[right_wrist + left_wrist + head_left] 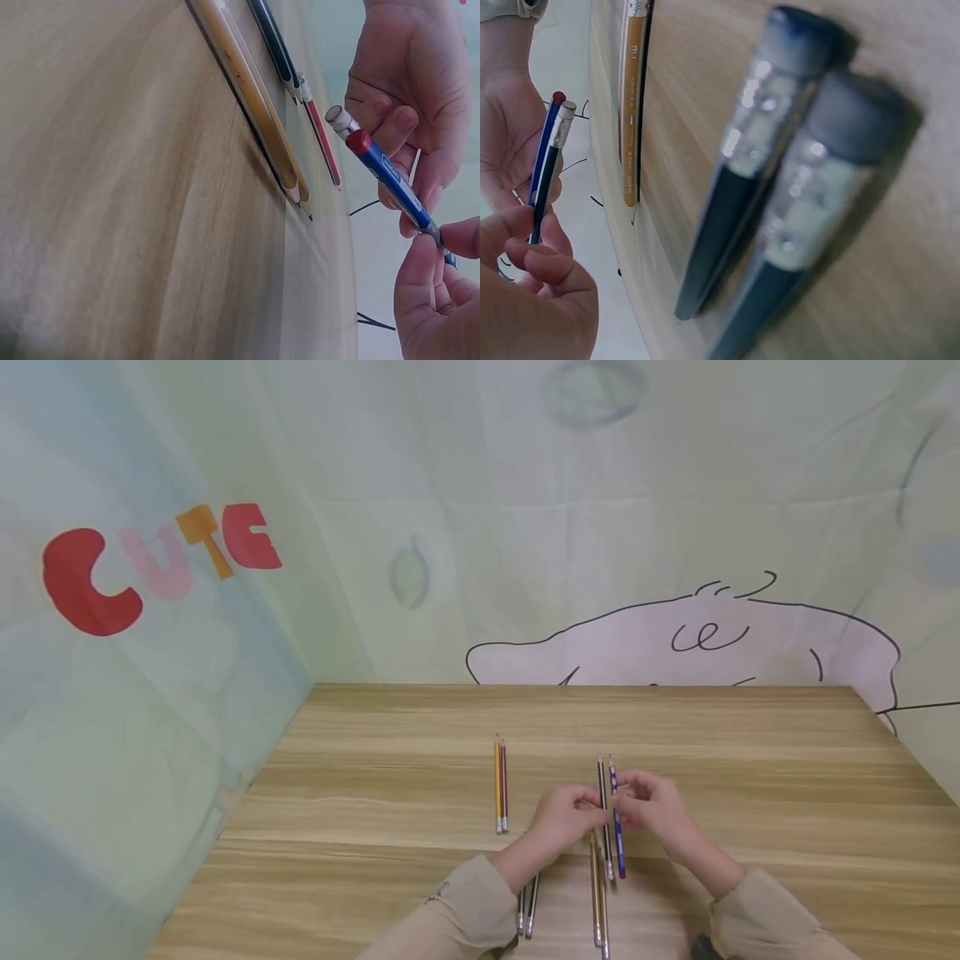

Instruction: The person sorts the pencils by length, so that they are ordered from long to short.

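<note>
So the left hand [561, 818] has its grip pinched on a dark eraser-tipped pencil [607, 845], right hand [658, 812] is pinching a blue pencil [619, 852], both right of centre, lower half. Yellow pencil [498, 789] and maroon pencil [505, 789] lie side by side on the counter [360, 777], just left.

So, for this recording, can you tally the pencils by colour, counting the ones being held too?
Yellow or gold pencils: 3
Dark, blackish pencils: 3, one of them held
Bright blue pencil: 1, held
Dark red pencil: 1
Total: 8
</note>
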A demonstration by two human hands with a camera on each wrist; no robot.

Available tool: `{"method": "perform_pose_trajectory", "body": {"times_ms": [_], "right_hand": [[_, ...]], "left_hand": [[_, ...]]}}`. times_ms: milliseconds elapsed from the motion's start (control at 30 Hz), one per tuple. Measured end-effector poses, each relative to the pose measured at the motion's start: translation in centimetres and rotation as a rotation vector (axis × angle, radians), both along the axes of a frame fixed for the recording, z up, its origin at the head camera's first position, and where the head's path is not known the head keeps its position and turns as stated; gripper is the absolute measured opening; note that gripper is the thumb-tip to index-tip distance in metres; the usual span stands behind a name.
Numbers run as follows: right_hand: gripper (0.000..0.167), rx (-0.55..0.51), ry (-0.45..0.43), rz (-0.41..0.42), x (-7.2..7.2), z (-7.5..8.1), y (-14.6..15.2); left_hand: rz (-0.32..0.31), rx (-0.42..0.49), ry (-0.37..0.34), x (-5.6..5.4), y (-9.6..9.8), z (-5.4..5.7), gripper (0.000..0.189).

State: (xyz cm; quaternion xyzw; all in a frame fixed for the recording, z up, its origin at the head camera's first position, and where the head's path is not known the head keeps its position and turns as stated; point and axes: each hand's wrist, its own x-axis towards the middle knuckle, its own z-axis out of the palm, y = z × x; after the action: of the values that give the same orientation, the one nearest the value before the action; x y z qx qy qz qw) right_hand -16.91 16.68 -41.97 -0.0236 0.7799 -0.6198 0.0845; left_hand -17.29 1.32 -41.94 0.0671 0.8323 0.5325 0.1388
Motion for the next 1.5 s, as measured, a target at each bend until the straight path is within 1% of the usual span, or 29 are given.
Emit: {"method": "perform_pose_trajectory", "body": {"times_ms": [133,300,600,733,833,900,1000,1167,1300,1500], "right_hand": [[0.033,0.006,-0.006,-0.004,0.0,-0.1,0.0],[0.033,0.009,-0.010,-0.009,0.0,0.0,-0.1],[0.034,0.006,-0.011,-0.002,-0.1,-0.1,-0.1],[0.034,0.005,-0.012,-0.002,-0.2,-0.1,-0.1],[0.035,0.008,-0.014,-0.002,-0.2,0.0,-0.1],[0.035,0.011,-0.016,-0.003,-0.1,0.0,-0.2],[0.035,0.022,-0.012,0.000,-0.1,0.1,-0.3],[0.034,0.028,-0.020,0.004,-0.2,0.1,-0.5],[0.035,0.033,-0.016,0.004,-0.6,0.1,-0.8],[0.034,0.027,-0.001,0.008,-1.4,0.6,-1.7]], "left_hand": [[0.005,-0.009,-0.003,0.0,0.0,-0.1,0.018],[0.008,-0.024,-0.004,0.0,0.0,0.1,0.018],[0.006,-0.016,-0.006,0.0,-0.1,0.0,0.017],[-0.001,-0.015,0.002,0.2,-0.2,0.3,0.015],[-0.005,-0.013,0.000,0.2,-0.2,0.3,0.015],[0.001,-0.006,-0.011,0.1,-0.2,0.2,0.015],[0.002,-0.009,-0.009,-0.1,-0.2,0.0,0.017],[0.003,-0.020,0.004,-0.1,-0.5,0.0,0.019],[0.004,-0.033,0.007,-0.3,-0.9,0.1,0.019],[0.030,-0.052,-0.009,-0.9,-1.4,0.1,0.018]]}}
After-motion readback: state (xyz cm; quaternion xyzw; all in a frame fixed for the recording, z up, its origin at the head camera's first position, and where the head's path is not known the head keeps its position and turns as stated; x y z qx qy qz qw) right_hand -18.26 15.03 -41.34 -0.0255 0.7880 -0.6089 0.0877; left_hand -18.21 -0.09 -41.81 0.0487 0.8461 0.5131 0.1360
